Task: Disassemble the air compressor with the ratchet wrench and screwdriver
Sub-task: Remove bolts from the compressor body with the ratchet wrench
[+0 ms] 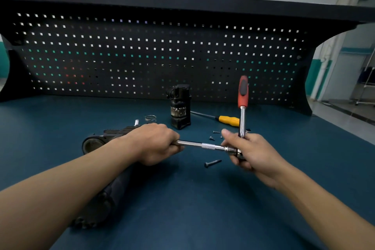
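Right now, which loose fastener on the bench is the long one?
The dark bolt lying alone nearest the camera, below the wrench's extension bar. The other screws are short and cluster farther back, toward the yellow screwdriver.

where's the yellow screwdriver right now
In the head view the yellow screwdriver lies on the blue benchtop, right of centre, just beyond the right hand, its shaft pointing left toward the upright black compressor part, its handle beside the ratchet wrench.
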